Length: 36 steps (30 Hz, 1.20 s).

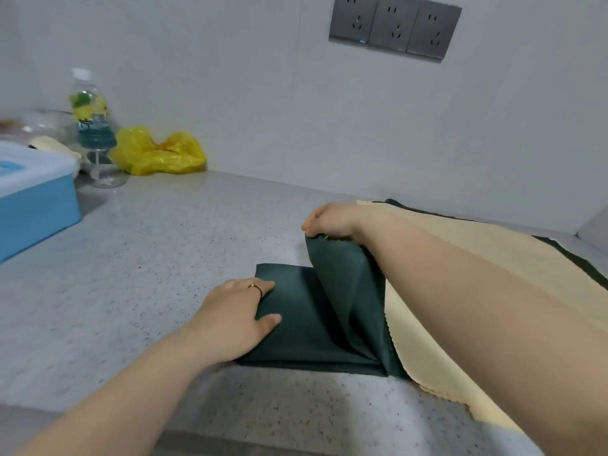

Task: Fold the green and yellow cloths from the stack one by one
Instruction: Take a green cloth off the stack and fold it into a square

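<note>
A speckled grey desk [164, 258] is shown. A dark green cloth [306, 324] is laid at its centre, a pale yellow cloth [418, 357] at three o'clock, a blue box [36, 205] at nine, a bottle [90, 120] and yellow bag [158, 153] at ten.

Left hand [238, 311] lies flat, palm down, fingers straight; right hand [329, 222], raised, pinches with curled fingers.
</note>
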Motion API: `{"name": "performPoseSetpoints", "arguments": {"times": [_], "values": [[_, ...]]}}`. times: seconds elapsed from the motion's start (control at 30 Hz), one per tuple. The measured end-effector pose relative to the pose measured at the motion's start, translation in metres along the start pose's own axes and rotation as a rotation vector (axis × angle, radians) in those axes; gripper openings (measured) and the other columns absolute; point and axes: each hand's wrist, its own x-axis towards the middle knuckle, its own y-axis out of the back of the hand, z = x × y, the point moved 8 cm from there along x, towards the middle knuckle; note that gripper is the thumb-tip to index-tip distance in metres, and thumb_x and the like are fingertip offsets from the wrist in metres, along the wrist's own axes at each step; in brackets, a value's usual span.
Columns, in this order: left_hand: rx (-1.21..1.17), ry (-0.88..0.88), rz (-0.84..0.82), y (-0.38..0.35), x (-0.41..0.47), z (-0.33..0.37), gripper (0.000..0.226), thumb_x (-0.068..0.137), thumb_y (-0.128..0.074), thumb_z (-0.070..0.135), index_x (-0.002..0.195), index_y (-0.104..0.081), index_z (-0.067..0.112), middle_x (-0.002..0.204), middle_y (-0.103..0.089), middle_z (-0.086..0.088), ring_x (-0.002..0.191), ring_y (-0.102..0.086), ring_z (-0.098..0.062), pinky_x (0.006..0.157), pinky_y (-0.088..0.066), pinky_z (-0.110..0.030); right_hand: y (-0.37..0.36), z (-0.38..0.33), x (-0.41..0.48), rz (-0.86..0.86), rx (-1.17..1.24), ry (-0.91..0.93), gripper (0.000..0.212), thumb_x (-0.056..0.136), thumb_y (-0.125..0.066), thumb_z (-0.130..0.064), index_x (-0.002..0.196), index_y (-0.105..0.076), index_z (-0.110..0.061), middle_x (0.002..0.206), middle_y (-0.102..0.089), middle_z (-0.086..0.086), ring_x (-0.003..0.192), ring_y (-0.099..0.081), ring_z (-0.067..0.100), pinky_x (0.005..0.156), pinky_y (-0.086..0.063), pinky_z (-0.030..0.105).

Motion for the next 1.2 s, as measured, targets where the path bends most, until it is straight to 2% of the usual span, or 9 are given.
{"name": "performPoseSetpoints", "arguments": {"times": [0.13, 0.2, 0.3, 0.4, 0.53, 0.67, 0.8, 1.03, 1.2], "values": [[-0.099, -0.015, 0.064, 0.002, -0.021, -0.004, 0.071, 0.085, -0.052, 0.047, 0.144, -0.019, 0.028, 0.137, -0.041, 0.009, 0.129, -0.032, -0.014, 0.101, -0.024, -0.022, -0.042, -0.016, 0.01, -0.117, -0.051, -0.067, 0.019, 0.092, -0.043, -0.006, 0.077, -0.054, -0.004, 0.088, -0.061, 0.018, 0.055, -0.047, 0.017, 0.053, -0.039, 0.023], [-0.162, -0.05, 0.099, 0.005, -0.023, 0.001, 0.068, 0.081, -0.056, 0.043, 0.139, -0.022, 0.031, 0.11, -0.051, 0.013, 0.114, -0.044, -0.013, 0.085, -0.029, -0.019, -0.057, -0.022, 0.006, -0.187, 0.053, -0.115, 0.018, 0.097, -0.04, -0.015, 0.105, -0.05, -0.002, 0.083, -0.063, 0.016, 0.046, -0.051, 0.014, 0.047, -0.042, 0.019], [-0.194, -0.021, 0.069, 0.002, -0.022, -0.001, 0.08, 0.081, -0.058, 0.039, 0.144, -0.01, 0.027, 0.112, -0.054, 0.007, 0.107, -0.048, -0.014, 0.085, -0.034, -0.02, -0.063, -0.03, -0.003, -0.262, 0.318, -0.15, 0.053, 0.099, -0.036, -0.033, 0.142, -0.019, -0.007, 0.092, -0.063, 0.012, 0.063, -0.067, 0.02, 0.054, -0.051, 0.026], [-0.281, 0.003, -0.029, -0.006, -0.019, -0.007, 0.084, 0.085, -0.056, 0.028, 0.147, 0.0, 0.024, 0.122, -0.054, -0.002, 0.112, -0.047, -0.016, 0.095, -0.038, -0.026, -0.044, -0.029, -0.012, -0.245, 0.566, -0.122, 0.047, 0.099, -0.035, -0.028, 0.138, -0.024, -0.004, 0.092, -0.058, 0.015, 0.088, -0.064, 0.032, 0.07, -0.052, 0.046], [-0.346, 0.016, -0.078, -0.01, -0.016, -0.015, 0.063, 0.093, -0.04, 0.011, 0.147, -0.011, 0.025, 0.146, -0.035, 0.001, 0.132, -0.032, -0.014, 0.109, -0.025, -0.023, -0.002, -0.004, -0.027, -0.024, 0.853, 0.054, 0.021, 0.098, -0.035, -0.013, 0.116, -0.045, -0.007, 0.087, -0.061, 0.009, 0.072, -0.064, 0.02, 0.061, -0.057, 0.033], [-0.416, 0.03, -0.105, -0.012, -0.016, -0.015, 0.054, 0.095, -0.03, 0.004, 0.145, -0.022, 0.024, 0.151, -0.022, 0.007, 0.134, -0.025, -0.007, 0.108, -0.019, -0.012, -0.019, 0.049, -0.044, 0.192, 0.407, 0.064, 0.028, 0.095, -0.041, -0.011, 0.12, -0.054, -0.011, 0.118, -0.06, 0.001, 0.108, -0.054, 0.016, 0.087, -0.039, 0.021], [-0.514, 0.116, -0.079, -0.007, -0.014, -0.019, 0.044, 0.099, -0.029, 0.018, 0.141, -0.028, 0.031, 0.146, -0.034, 0.01, 0.112, -0.042, -0.005, 0.08, -0.029, -0.001, -0.07, 0.065, -0.045, 0.197, -0.009, 0.084, 0.045, 0.099, -0.036, -0.024, 0.141, -0.031, -0.011, 0.152, -0.023, 0.008, 0.14, -0.02, 0.019, 0.107, -0.012, 0.018], [-0.533, 0.188, -0.106, -0.003, -0.015, -0.013, 0.046, 0.098, -0.035, 0.032, 0.143, -0.027, 0.026, 0.147, -0.031, 0.011, 0.135, -0.029, -0.009, 0.099, -0.02, -0.016, -0.094, 0.055, -0.034, 0.203, -0.313, 0.07, 0.053, 0.098, -0.021, -0.041, 0.147, -0.011, -0.022, 0.157, 0.0, 0.002, 0.144, 0.005, 0.018, 0.115, 0.007, 0.037], [-0.507, 0.201, -0.064, 0.027, -0.008, -0.013, 0.045, 0.094, -0.042, 0.011, 0.136, -0.038, 0.026, 0.131, -0.044, 0.017, 0.085, -0.046, 0.004, 0.066, -0.033, -0.002, -0.099, 0.057, -0.034, 0.182, -0.358, 0.077, 0.053, 0.098, -0.017, -0.042, 0.147, -0.01, -0.023, 0.157, 0.0, 0.002, 0.144, 0.004, 0.017, 0.115, 0.008, 0.039]]}}
